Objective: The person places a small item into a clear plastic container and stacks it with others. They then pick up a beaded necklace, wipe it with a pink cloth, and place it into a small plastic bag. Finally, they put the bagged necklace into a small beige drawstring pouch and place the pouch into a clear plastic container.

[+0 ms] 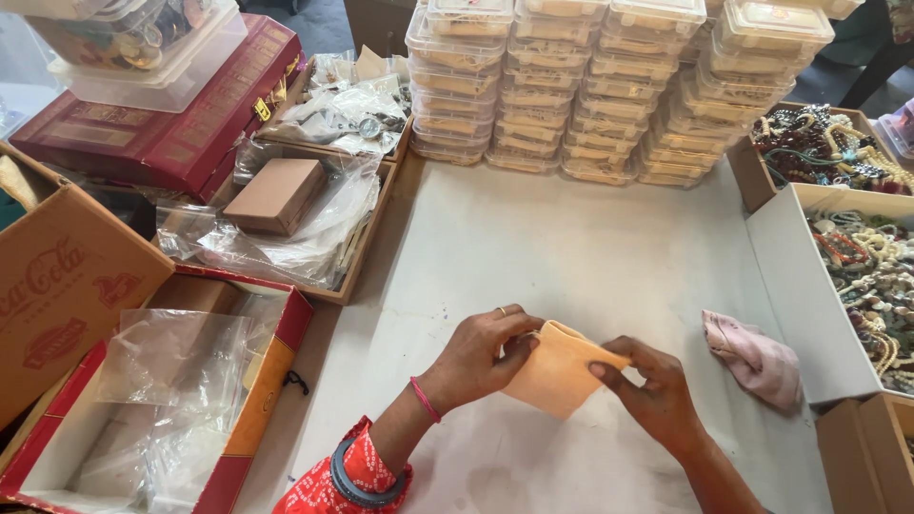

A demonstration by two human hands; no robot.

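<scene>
At your far left a red box (143, 400) holds clear plastic bags (176, 376). Your left hand (481, 357) pinches the left edge of an orange cloth pouch (557, 371), fingers clamped on it just above the white bench (571, 247). Your right hand (652, 390) grips the pouch's right corner, thumb and fingers closed on it. A pink cloth (754, 357) lies near, beside a white tray of beads (871, 276).

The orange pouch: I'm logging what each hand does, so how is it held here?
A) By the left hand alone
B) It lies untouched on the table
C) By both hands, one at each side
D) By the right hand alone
C: the left hand and the right hand each pinch a side of the orange pouch above the white table.
</scene>
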